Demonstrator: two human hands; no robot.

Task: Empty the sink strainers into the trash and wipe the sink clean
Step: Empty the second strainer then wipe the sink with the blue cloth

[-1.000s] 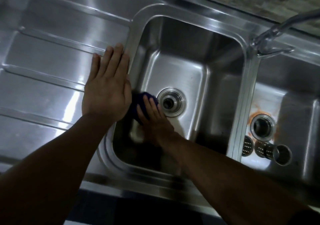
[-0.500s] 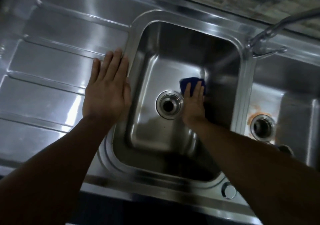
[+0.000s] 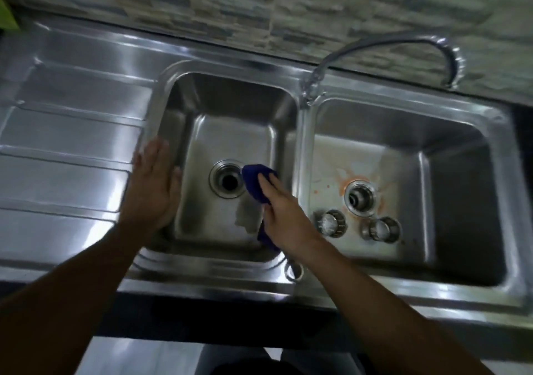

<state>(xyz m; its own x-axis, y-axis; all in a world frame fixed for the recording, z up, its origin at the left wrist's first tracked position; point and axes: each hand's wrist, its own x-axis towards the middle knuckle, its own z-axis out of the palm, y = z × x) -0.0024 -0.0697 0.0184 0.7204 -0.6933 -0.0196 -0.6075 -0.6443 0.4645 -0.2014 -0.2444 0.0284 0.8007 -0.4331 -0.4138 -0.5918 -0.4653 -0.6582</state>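
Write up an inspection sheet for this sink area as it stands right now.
Surface: steel drainboard, bare and shiny.
Job's things: left basin with its drain open; right basin with orange stains around its drain; two strainers on its floor; blue cloth beside the left drain.
Clutter: nothing seen.
Grippers: left hand flat on the basin rim; right hand pressing the cloth.
Cables: nothing seen.
Surroundings: faucet, stone-pattern wall.

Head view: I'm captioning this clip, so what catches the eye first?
The dark blue cloth under the right hand, pressed beside the left basin's round drain. Next, the orange rust-like stain around the right basin's drain, with two round metal strainers lying before it.
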